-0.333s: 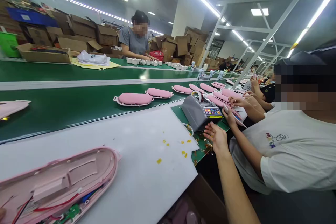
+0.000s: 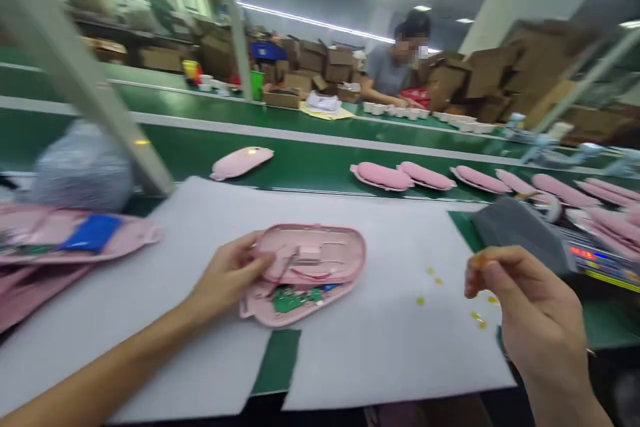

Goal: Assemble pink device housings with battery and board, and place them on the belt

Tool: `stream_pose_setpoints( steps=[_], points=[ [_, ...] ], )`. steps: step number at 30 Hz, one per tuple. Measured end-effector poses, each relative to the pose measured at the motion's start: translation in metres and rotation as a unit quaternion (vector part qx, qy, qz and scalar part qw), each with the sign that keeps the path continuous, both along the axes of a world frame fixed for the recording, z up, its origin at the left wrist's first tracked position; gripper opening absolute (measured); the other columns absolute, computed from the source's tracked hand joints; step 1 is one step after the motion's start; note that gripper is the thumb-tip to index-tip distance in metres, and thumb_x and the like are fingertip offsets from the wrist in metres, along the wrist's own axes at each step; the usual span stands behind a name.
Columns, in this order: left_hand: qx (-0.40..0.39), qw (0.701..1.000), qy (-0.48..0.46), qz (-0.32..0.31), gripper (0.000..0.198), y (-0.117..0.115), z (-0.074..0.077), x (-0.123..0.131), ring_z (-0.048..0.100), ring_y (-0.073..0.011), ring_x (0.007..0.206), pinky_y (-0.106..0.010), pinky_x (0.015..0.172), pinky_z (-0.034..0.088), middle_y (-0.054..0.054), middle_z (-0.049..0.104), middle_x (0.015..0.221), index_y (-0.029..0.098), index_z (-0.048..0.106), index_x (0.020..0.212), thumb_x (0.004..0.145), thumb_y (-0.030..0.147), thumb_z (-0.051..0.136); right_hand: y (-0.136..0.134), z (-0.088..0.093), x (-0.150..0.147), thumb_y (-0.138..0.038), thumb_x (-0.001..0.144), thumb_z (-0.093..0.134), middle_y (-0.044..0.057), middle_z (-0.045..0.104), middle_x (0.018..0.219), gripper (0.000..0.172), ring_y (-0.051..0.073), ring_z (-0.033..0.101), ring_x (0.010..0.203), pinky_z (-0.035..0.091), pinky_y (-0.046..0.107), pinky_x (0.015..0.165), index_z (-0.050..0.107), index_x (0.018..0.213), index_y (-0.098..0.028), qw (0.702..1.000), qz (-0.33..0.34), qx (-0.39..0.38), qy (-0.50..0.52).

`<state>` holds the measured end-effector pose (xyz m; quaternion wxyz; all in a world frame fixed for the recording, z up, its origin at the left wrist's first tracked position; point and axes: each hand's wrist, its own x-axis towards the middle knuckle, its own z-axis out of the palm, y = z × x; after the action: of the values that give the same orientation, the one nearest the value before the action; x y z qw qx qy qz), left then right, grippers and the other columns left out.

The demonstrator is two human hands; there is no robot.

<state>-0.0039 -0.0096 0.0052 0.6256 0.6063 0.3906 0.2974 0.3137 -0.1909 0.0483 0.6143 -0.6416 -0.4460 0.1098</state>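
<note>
My left hand (image 2: 227, 275) grips the left end of an open pink shell (image 2: 310, 267) that lies on the white sheet (image 2: 350, 347). Red wires and a green circuit board (image 2: 295, 299) show inside the shell. My right hand (image 2: 520, 300) is raised to the right of it, fingers pinched on a small yellow tape piece (image 2: 477, 259). Just behind that hand stands a grey tape dispenser (image 2: 525, 233).
More open pink shells (image 2: 75, 237) lie at the left beside a grey bag (image 2: 83, 163). Closed pink units (image 2: 383, 175) ride the green conveyor (image 2: 310, 160). Yellow scraps (image 2: 435, 277) dot the sheet. A white frame post (image 2: 80, 73) slants at left. A person sits beyond the belt by cardboard boxes.
The view has swung left and down. My left hand now holds the pink shell in the middle of the sheet, and my right hand has come back from the dispenser with tape.
</note>
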Motion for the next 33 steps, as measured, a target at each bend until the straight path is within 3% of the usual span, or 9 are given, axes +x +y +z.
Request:
stream_pose_setpoints(
  steps=[3,5,8,14,19,26,28,30,33],
  points=[
    [0.0,0.998,-0.06,-0.021,0.039,-0.006,0.001,0.003,0.066,-0.018,0.074,-0.026,0.065,0.055,-0.005,0.07,0.086,0.014,0.061,0.109,0.079,0.037,0.07,0.054,0.031,-0.074,-0.028,0.092,0.051,0.001,0.055,0.074,0.017,0.013,0.05,0.065,0.04,0.027,0.06,0.059,0.079,-0.021,0.941,0.242,-0.081,-0.221],
    [0.008,0.996,-0.092,-0.021,0.033,-0.01,-0.001,0.005,0.066,-0.0173,0.077,-0.025,0.068,0.054,-0.005,0.07,0.089,0.014,0.062,0.107,0.08,0.032,0.068,0.088,0.034,-0.113,-0.025,0.094,0.046,0.001,0.053,0.076,0.019,0.012,0.047,0.066,0.036,0.027,0.061,0.058,0.08,-0.021,0.88,0.307,-0.116,-0.344],
    [0.009,0.99,-0.139,-0.02,0.026,-0.014,-0.006,0.006,0.065,-0.0176,0.08,-0.026,0.07,0.053,-0.005,0.069,0.092,0.014,0.063,0.104,0.082,0.027,0.065,0.122,0.015,-0.144,-0.023,0.093,0.044,0.001,0.05,0.079,0.018,0.013,0.045,0.069,0.032,0.026,0.061,0.059,0.084,-0.021,0.822,0.282,-0.139,-0.475],
    [0.052,0.985,-0.163,-0.006,0.022,-0.017,-0.01,0.003,0.06,-0.0151,0.074,-0.023,0.063,0.048,-0.003,0.064,0.08,0.014,0.065,0.102,0.083,0.022,0.057,0.132,-0.011,-0.147,-0.023,0.093,0.042,0.002,0.05,0.08,0.019,0.014,0.047,0.074,0.029,0.026,0.059,0.059,0.083,-0.021,0.778,0.219,-0.121,-0.577],
    [0.075,0.987,-0.144,0.01,0.019,-0.02,-0.012,0.005,0.059,-0.0147,0.072,-0.023,0.061,0.047,-0.003,0.064,0.081,0.014,0.063,0.098,0.083,0.019,0.053,0.129,-0.01,-0.153,-0.026,0.09,0.048,0.001,0.051,0.074,0.018,0.013,0.047,0.069,0.028,0.025,0.056,0.058,0.076,-0.02,0.784,0.186,-0.108,-0.582],
    [0.062,0.992,-0.106,0.02,0.01,-0.025,-0.014,0.002,0.061,-0.0149,0.066,-0.024,0.057,0.049,-0.002,0.062,0.076,0.016,0.057,0.09,0.084,0.023,0.052,0.131,0.002,-0.146,-0.045,0.073,0.069,0.001,0.058,0.079,0.026,0.013,0.049,0.06,0.028,0.025,0.051,0.06,0.075,-0.02,0.857,0.074,-0.158,-0.485],
    [0.06,0.994,-0.091,0.022,0.012,-0.024,-0.014,0.0,0.063,-0.0162,0.07,-0.026,0.061,0.051,-0.002,0.064,0.082,0.017,0.055,0.094,0.085,0.023,0.051,0.138,0.009,-0.136,-0.047,0.07,0.07,0.002,0.062,0.085,0.031,0.014,0.052,0.061,0.032,0.026,0.052,0.063,0.085,-0.021,0.871,0.112,-0.184,-0.441],
    [0.077,0.994,-0.066,0.031,0.014,-0.02,-0.012,-0.001,0.063,-0.0168,0.074,-0.027,0.064,0.052,-0.002,0.064,0.086,0.018,0.055,0.097,0.084,0.022,0.052,0.145,0.015,-0.13,-0.039,0.076,0.064,0.001,0.066,0.083,0.018,0.014,0.055,0.063,0.036,0.027,0.055,0.066,0.085,-0.023,0.871,0.187,-0.213,-0.401],
    [0.128,0.99,-0.052,-0.005,0.021,-0.017,-0.004,-0.002,0.063,-0.0204,0.088,-0.031,0.079,0.052,-0.004,0.066,0.095,0.017,0.058,0.101,0.083,0.027,0.057,0.142,0.023,-0.133,-0.023,0.08,0.057,0.0,0.069,0.081,0.012,0.017,0.059,0.074,0.042,0.029,0.067,0.069,0.081,-0.024,0.872,0.247,-0.182,-0.381]
  ],
)
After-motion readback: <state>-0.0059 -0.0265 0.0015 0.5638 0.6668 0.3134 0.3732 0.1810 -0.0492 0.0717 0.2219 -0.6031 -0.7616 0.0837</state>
